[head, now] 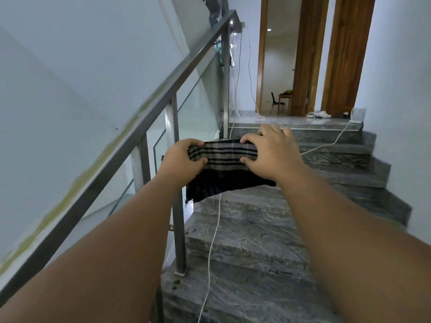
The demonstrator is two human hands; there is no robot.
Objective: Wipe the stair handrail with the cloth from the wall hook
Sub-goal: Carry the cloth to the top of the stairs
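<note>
Grey stone stairs (245,229) rise ahead, open beyond both hands. The left hand (184,162) and right hand (270,152), arms outstretched, pinch the striped cloth (224,169) taut. The handrail (130,134) runs just left of them.

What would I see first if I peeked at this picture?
Two bare hands, left hand and right hand, stretch a dark striped cloth between them in the middle. A grey metal handrail slants up on the left, beside grey stone stairs with a white cable trailing down them.
</note>
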